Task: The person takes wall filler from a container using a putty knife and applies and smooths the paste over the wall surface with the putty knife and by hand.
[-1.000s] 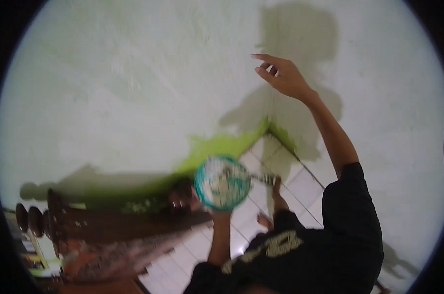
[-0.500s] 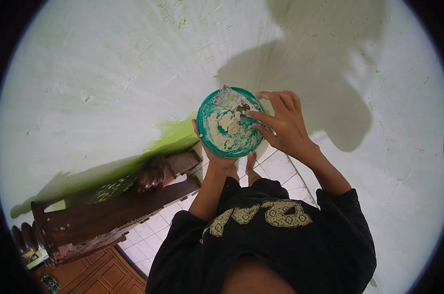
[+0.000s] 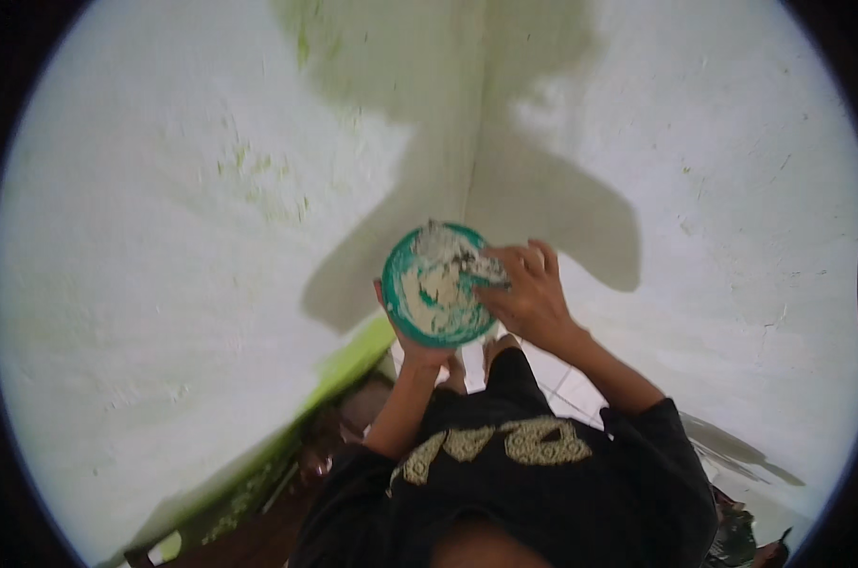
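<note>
A green bowl rests on my left hand, which grips it from below and along its left side; most of those fingers are hidden. Pale, lumpy putty is smeared over the inside of the bowl. Across the far right part of the bowl lies a putty-caked putty knife, its blade over the far rim. My right hand is closed around the handle end at the bowl's right side, with one finger raised.
Two pale walls meet in a corner ahead, marked by green patches and my shadow. Dark wooden furniture stands along the left wall. White floor tiles show beside my feet. A dark object sits at the lower right.
My right fingers, spread over the bowl's right edge before, have closed on the putty knife's handle. The view has turned toward the corner, and the bowl appears lower.
</note>
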`<act>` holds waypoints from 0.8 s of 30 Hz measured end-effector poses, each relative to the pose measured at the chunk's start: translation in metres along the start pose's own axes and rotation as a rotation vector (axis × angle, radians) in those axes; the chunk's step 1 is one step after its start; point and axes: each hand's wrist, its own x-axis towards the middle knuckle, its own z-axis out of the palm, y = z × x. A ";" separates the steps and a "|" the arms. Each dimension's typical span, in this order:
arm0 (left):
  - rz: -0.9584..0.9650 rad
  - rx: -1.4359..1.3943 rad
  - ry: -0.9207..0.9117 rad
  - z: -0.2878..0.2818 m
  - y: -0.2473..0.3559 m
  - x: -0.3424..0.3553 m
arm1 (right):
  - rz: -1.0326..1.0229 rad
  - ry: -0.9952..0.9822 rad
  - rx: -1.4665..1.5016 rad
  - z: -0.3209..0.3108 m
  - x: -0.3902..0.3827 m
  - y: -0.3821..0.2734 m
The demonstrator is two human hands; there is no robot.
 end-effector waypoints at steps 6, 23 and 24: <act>0.056 0.245 0.137 0.005 -0.013 -0.019 | 0.039 -0.013 0.087 -0.017 -0.013 -0.011; 0.249 0.498 0.330 -0.025 -0.008 -0.029 | 0.360 0.988 0.498 0.023 0.187 0.071; 0.239 0.502 0.318 -0.028 -0.003 -0.029 | 0.355 1.000 0.487 0.028 0.194 0.075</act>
